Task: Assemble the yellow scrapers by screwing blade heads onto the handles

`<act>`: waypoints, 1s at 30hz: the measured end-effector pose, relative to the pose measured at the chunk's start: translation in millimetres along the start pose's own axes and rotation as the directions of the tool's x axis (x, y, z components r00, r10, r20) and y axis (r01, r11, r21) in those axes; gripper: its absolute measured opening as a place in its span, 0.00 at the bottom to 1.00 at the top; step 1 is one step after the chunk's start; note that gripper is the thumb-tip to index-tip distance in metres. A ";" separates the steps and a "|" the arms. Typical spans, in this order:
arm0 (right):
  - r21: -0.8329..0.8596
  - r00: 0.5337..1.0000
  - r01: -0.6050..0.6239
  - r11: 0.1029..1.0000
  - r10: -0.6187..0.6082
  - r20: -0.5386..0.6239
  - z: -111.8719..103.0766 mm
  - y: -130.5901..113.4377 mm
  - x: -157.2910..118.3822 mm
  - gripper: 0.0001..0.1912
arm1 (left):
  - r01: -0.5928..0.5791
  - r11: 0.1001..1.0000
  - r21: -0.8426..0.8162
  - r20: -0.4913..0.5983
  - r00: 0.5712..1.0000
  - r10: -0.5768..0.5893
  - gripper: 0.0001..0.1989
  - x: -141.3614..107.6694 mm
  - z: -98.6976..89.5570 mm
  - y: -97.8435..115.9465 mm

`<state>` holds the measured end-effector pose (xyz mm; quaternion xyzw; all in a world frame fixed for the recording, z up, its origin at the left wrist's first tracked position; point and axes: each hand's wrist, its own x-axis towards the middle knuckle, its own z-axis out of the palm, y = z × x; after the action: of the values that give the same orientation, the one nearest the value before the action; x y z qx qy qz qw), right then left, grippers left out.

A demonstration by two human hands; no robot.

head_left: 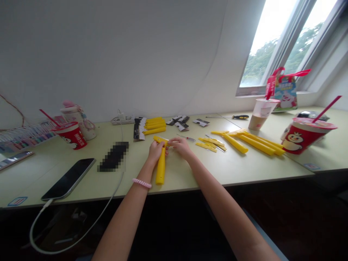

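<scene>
My left hand (pixel 156 152) grips a yellow plastic T-shaped handle (pixel 160 167) on the tabletop, its long shaft pointing toward me. My right hand (pixel 181 148) pinches the crosspiece at the handle's far end, and its fingertips partly hide the join. A small red-and-silver screwdriver (pixel 186 138) lies just past my right hand. Further right lie flat yellow pieces (pixel 208 145), metal blades (pixel 216 143), and several finished-looking yellow T-shaped handles (pixel 252 144). A bundle of yellow sticks (pixel 154 125) lies beyond my hands.
Black-and-white packaging (pixel 178 122) and a black-handled screwdriver (pixel 233 117) lie at the back. A phone (pixel 67 178) with a white cable, a pixelated dark object (pixel 114 156), red cups (pixel 307 135), and a milk tea cup (pixel 261 114) stand around. The table edge runs in front.
</scene>
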<state>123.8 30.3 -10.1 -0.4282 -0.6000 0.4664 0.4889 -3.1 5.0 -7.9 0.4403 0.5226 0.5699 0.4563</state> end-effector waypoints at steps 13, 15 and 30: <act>0.340 0.987 -0.145 0.929 0.113 0.111 3.3 -1.5 -3.9 0.10 | -0.015 1.000 -0.008 0.041 0.999 0.016 0.10 -1.5 1.3 -0.4; 0.377 0.982 -0.182 0.908 0.149 0.113 2.2 -1.3 -3.6 0.15 | -0.012 1.000 0.002 0.044 0.999 0.012 0.10 -1.8 1.6 -0.4; 0.434 0.930 -0.353 0.829 0.363 0.064 -5.3 -3.3 0.8 0.04 | 0.041 0.997 0.069 0.080 0.996 -0.047 0.11 -2.2 4.4 -0.6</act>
<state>128.7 31.1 -6.3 -0.4165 -0.3835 0.6681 0.4828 1.7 3.7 -8.3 0.4666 0.5322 0.5233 0.4745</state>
